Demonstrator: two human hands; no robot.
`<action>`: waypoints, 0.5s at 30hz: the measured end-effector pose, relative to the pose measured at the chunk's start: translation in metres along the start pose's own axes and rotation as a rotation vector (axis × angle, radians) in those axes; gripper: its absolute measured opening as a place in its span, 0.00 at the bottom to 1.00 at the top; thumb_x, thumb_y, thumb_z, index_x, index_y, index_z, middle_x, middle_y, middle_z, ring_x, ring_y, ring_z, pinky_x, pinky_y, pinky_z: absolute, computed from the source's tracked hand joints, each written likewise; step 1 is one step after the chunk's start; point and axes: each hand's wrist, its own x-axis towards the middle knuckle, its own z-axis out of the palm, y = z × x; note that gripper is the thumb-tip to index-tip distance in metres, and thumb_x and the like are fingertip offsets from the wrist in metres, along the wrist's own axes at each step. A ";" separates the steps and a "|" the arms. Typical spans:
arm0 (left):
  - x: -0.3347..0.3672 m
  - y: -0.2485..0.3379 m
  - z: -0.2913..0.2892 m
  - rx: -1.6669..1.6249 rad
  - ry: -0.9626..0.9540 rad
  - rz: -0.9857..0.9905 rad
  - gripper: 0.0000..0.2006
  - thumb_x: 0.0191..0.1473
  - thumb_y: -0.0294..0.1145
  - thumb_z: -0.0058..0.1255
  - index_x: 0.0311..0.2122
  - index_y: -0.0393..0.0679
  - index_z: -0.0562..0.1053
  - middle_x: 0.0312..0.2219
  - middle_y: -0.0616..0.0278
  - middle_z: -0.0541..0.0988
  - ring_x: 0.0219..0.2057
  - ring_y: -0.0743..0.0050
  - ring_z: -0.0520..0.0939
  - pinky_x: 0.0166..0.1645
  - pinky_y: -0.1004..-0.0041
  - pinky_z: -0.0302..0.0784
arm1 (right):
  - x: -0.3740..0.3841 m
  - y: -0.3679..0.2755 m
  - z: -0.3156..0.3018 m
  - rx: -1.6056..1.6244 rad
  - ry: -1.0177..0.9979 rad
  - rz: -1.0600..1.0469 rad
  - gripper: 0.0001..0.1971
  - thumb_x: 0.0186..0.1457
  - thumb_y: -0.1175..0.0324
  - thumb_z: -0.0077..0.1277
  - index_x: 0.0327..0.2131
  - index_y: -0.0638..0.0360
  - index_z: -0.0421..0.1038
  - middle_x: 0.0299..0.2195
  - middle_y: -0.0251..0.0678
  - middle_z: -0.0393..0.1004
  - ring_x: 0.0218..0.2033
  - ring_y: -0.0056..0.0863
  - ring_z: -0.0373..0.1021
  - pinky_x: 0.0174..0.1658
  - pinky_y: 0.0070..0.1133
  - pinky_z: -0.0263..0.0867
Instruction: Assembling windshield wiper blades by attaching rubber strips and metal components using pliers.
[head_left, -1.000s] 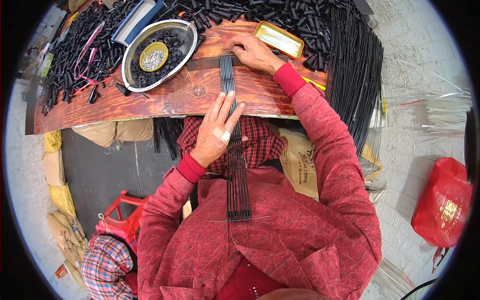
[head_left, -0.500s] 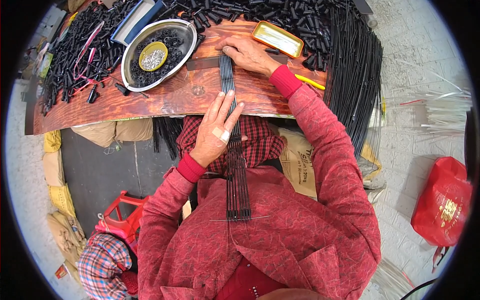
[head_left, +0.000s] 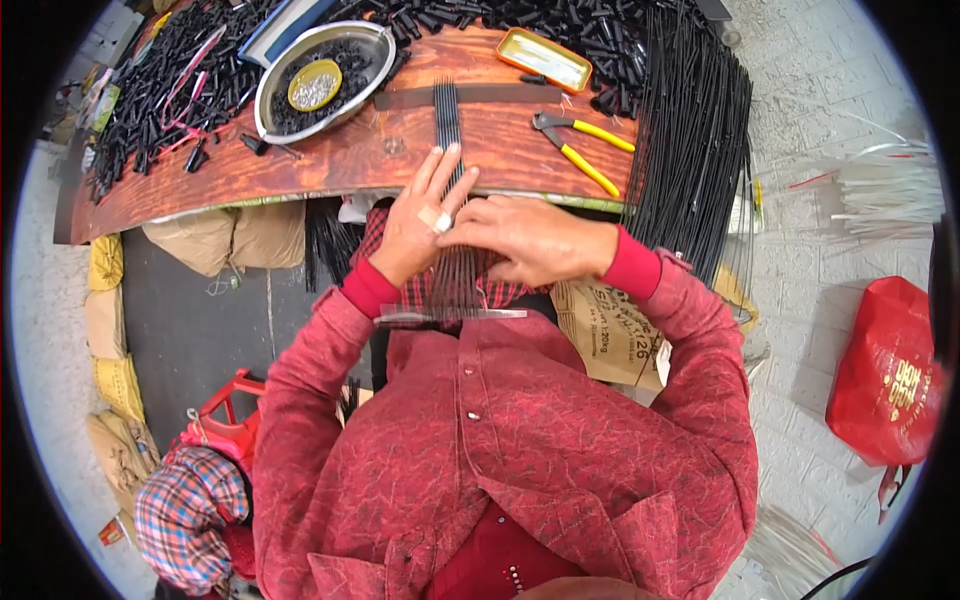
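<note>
A narrow bundle of thin black rods [head_left: 447, 118] runs from the wooden table over its near edge toward my body. My left hand [head_left: 418, 222], a bandage on its back, lies across the bundle with fingers stretched along it; its thumb is hidden. Close beside it, my right hand [head_left: 540, 238] bends its fingers over the rods, the index finger touching near the left hand. Its fingertips are partly hidden. A thin crosspiece [head_left: 490, 314] spans the rods' near ends, blurred. Pliers with yellow handles [head_left: 575, 155] lie on the table to the right.
On the table [head_left: 330, 165] are a dark flat strip [head_left: 405, 97], a metal bowl [head_left: 385, 50] holding black parts and a yellow dish [head_left: 335, 72], an orange-rimmed tray [head_left: 545, 60] and heaped black tubes [head_left: 130, 130]. Long black rods [head_left: 690, 150] hang at right. A person [head_left: 190, 510] is at lower left.
My right hand has come back from the far ends of the rods to beside my left hand, uncovering the pliers. The rods' near ends and crosspiece have moved away from my chest, toward the table.
</note>
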 end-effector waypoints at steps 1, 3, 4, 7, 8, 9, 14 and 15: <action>0.002 -0.003 0.001 0.009 0.003 0.011 0.29 0.54 0.36 0.48 0.63 0.46 0.64 0.65 0.47 0.57 0.65 0.42 0.60 0.64 0.56 0.64 | -0.003 -0.005 0.014 -0.120 0.035 0.035 0.34 0.42 0.70 0.63 0.57 0.51 0.65 0.49 0.38 0.67 0.47 0.41 0.67 0.50 0.35 0.66; 0.001 -0.002 0.003 0.026 0.009 0.010 0.29 0.55 0.38 0.46 0.63 0.48 0.64 0.66 0.48 0.56 0.66 0.43 0.59 0.64 0.57 0.63 | -0.005 -0.013 0.029 -0.212 0.160 0.078 0.34 0.40 0.67 0.65 0.55 0.50 0.67 0.44 0.36 0.69 0.42 0.39 0.68 0.48 0.35 0.67; 0.001 -0.002 0.004 0.034 0.007 0.021 0.29 0.55 0.38 0.46 0.63 0.48 0.64 0.66 0.48 0.56 0.66 0.43 0.59 0.64 0.57 0.63 | -0.003 -0.009 0.036 -0.269 0.249 0.080 0.33 0.40 0.67 0.65 0.54 0.49 0.68 0.42 0.35 0.70 0.40 0.38 0.68 0.46 0.34 0.68; 0.003 0.000 0.001 -0.016 -0.043 -0.022 0.29 0.56 0.41 0.45 0.64 0.50 0.64 0.68 0.51 0.54 0.67 0.46 0.56 0.66 0.59 0.61 | 0.005 0.006 0.048 -0.278 0.371 -0.018 0.24 0.43 0.65 0.64 0.47 0.49 0.73 0.40 0.33 0.71 0.40 0.37 0.72 0.42 0.33 0.71; 0.004 0.001 0.002 -0.002 -0.041 -0.012 0.29 0.56 0.41 0.45 0.64 0.50 0.64 0.68 0.51 0.54 0.67 0.46 0.56 0.66 0.59 0.61 | 0.005 0.010 0.051 -0.285 0.385 -0.024 0.24 0.43 0.65 0.64 0.47 0.49 0.73 0.40 0.33 0.71 0.40 0.37 0.72 0.42 0.33 0.71; 0.006 0.000 0.003 0.011 -0.058 -0.004 0.29 0.57 0.41 0.44 0.64 0.50 0.63 0.68 0.51 0.54 0.67 0.46 0.56 0.66 0.59 0.60 | 0.006 0.015 0.052 -0.310 0.393 -0.040 0.21 0.43 0.66 0.63 0.45 0.49 0.74 0.39 0.32 0.73 0.39 0.37 0.72 0.40 0.33 0.71; 0.012 -0.016 -0.011 0.131 -0.156 0.159 0.42 0.40 0.46 0.64 0.64 0.51 0.64 0.66 0.49 0.56 0.65 0.41 0.58 0.67 0.52 0.55 | 0.010 0.016 0.053 -0.222 0.509 -0.104 0.12 0.49 0.65 0.60 0.39 0.54 0.76 0.34 0.31 0.76 0.39 0.35 0.73 0.40 0.30 0.72; 0.018 -0.021 -0.019 0.120 -0.213 0.185 0.45 0.33 0.45 0.69 0.61 0.50 0.67 0.64 0.48 0.58 0.63 0.39 0.60 0.67 0.48 0.54 | 0.010 0.019 0.051 -0.216 0.563 -0.167 0.10 0.52 0.64 0.59 0.37 0.56 0.76 0.31 0.35 0.75 0.36 0.38 0.74 0.37 0.31 0.71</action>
